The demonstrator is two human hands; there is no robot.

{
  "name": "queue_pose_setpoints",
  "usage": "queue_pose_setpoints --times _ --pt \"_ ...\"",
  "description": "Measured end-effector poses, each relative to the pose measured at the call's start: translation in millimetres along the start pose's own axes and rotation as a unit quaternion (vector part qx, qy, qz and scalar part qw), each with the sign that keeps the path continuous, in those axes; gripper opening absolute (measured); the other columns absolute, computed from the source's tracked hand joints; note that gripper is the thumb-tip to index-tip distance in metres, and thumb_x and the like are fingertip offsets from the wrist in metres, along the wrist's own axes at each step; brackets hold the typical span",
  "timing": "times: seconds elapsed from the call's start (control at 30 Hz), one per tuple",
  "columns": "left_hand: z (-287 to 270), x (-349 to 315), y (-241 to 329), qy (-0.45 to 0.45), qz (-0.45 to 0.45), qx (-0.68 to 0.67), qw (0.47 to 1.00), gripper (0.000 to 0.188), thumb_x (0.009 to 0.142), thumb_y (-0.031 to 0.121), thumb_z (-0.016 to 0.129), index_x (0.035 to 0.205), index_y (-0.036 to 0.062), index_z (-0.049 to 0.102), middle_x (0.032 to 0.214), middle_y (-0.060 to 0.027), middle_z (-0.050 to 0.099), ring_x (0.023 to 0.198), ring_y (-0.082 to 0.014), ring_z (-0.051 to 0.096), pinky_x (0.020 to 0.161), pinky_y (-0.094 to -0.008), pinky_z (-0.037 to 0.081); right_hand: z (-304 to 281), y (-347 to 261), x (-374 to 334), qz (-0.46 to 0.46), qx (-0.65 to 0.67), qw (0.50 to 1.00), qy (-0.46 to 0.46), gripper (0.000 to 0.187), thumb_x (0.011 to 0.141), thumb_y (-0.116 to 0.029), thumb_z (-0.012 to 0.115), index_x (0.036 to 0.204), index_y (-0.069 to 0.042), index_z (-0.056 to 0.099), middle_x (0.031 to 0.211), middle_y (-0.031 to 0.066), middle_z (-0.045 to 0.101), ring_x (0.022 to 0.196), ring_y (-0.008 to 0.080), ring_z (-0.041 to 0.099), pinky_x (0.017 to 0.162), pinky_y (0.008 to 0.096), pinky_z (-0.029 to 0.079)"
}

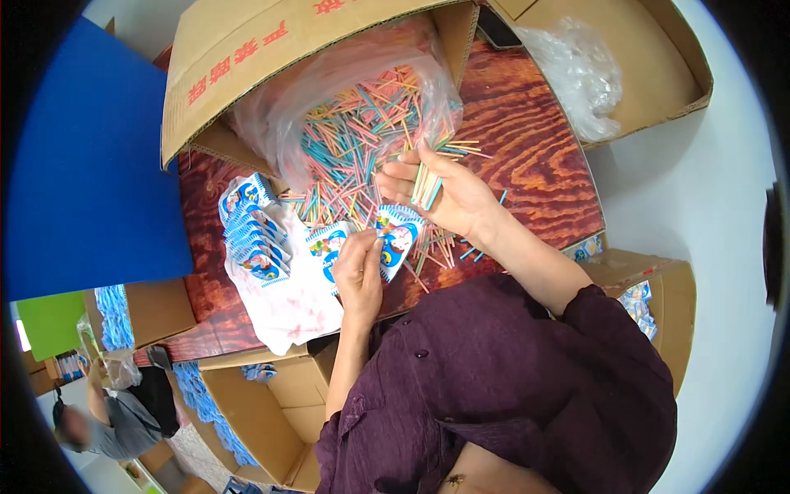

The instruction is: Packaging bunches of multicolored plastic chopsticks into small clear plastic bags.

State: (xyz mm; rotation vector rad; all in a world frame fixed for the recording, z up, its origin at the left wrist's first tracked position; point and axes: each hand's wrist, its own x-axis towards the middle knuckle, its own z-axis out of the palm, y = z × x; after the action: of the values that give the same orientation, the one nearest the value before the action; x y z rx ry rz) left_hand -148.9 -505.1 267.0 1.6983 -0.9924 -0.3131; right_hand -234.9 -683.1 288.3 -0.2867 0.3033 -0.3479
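Several thin pastel sticks (427,188) in pink, yellow and blue lie bundled in my right hand (453,193), its fingers curled around them above the table. My left hand (359,267) is closed, thumb and fingertips pinching the edge of a small blue-and-white printed packet (397,244). Another such packet (327,244) lies just left of that hand. Farther left, an overlapping row of packets (257,239) rests on a white, pink-stained cloth (284,309). Loose sticks (337,156) spill in a heap from a clear plastic bag toward both hands.
A tipped cardboard box (247,62) holds the bag on the red wood-patterned table (527,115). An open box (634,66) with crumpled plastic stands far right. Boxes with packets (284,395) stand below the near edge. A blue panel (90,165) and another person (123,420) are at left.
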Motion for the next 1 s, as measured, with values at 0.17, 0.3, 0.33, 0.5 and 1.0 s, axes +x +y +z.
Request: queue_pose_setpoints --times 0.17,0.3,0.33,0.5,1.0 --pt "-0.3 0.0 3.7 0.007 0.010 0.000 1.000 0.006 0.086 -0.001 0.058 0.088 -0.0065 0.060 0.085 -0.0124 0.063 0.077 -0.0176 0.058 0.071 -0.0273 0.045 10.7 16.8 4.1 0.023 -0.026 0.999 0.036 0.035 0.097 -0.034 0.045 0.104 -0.001 0.054 0.115 0.0215 0.060 0.115 0.0335 0.055 0.097 0.0451 0.045" --pt "2.7 -1.9 1.0 0.023 -0.014 -0.012 1.000 0.006 0.087 -0.001 0.057 0.089 -0.0062 0.060 0.085 -0.0119 0.063 0.078 -0.0167 0.058 0.072 -0.0272 0.045 13.8 26.1 -2.6 -0.001 -0.093 0.995 0.041 0.032 0.097 -0.033 0.047 0.102 -0.002 0.055 0.115 0.0193 0.061 0.115 0.0303 0.055 0.098 0.0431 0.044" --pt "4.2 -3.0 1.4 0.032 -0.026 -0.022 0.999 0.006 0.086 -0.001 0.058 0.089 -0.0059 0.060 0.086 -0.0119 0.063 0.078 -0.0173 0.059 0.072 -0.0273 0.045 15.2 27.2 -4.2 -0.028 -0.139 0.989 0.030 0.031 0.097 -0.032 0.048 0.104 -0.002 0.055 0.114 0.0187 0.062 0.114 0.0285 0.056 0.099 0.0406 0.043" --pt "10.8 -9.9 -5.6 0.081 -0.077 -0.057 0.992 0.008 0.087 -0.001 0.058 0.093 -0.0057 0.061 0.090 -0.0110 0.064 0.082 -0.0162 0.059 0.074 -0.0266 0.045 17.5 35.2 -10.4 -0.067 -0.380 0.914 -0.126 0.040 0.093 -0.024 0.057 0.123 0.001 0.050 0.123 0.0160 0.056 0.117 0.0220 0.052 0.100 0.0347 0.038" --pt "-23.7 -6.1 7.8 -0.013 -0.144 -0.287 0.947 0.032 0.082 -0.005 0.061 0.114 -0.0013 0.057 0.109 -0.0083 0.060 0.101 -0.0144 0.056 0.088 -0.0279 0.043 46.7 33.9 -37.8 -0.245 -0.778 0.567 -0.115 0.062 0.072 0.004 0.061 0.131 -0.007 0.046 0.094 0.0149 0.057 0.080 0.0323 0.056 0.070 0.0402 0.046"
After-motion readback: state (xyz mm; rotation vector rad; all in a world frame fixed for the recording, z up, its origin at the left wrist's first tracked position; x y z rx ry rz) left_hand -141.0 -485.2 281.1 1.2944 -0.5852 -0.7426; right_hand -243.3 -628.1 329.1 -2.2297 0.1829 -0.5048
